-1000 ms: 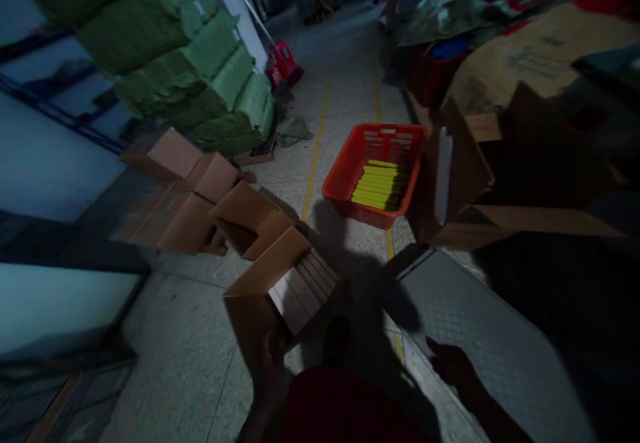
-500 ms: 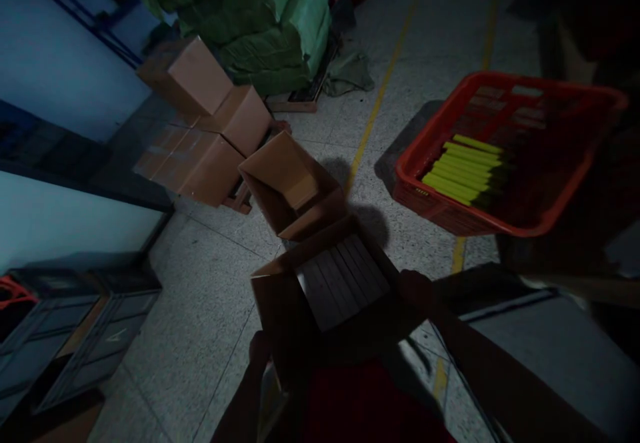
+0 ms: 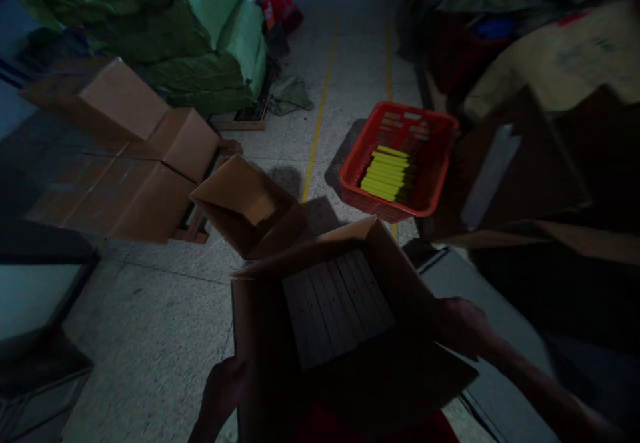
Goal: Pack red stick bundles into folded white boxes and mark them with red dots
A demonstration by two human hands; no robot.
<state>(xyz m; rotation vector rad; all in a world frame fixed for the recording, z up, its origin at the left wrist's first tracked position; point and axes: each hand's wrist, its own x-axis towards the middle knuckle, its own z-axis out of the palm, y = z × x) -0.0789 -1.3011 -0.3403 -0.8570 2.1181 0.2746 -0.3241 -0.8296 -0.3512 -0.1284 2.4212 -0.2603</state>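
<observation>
An open cardboard box is held in front of my body, its top facing up at me. Inside stands a row of several pale slim cartons, packed side by side against the far part, with dark space around them. My left hand is closed on the box's left wall, and my right hand grips the right side; shadow hides most of the fingers. Just beyond it, a second open cardboard box, its inside bare where light reaches, rests on the floor.
A red plastic basket holding several yellow bars stands ahead to the right. Stacked cartons sit on a wooden pallet at left, before a green wrapped stack. On the right are an open carton and a pale sack.
My view has swung to the right, so the basket and stacked cartons appear further left. The held box looks closer and larger, with both hands still on its sides.
</observation>
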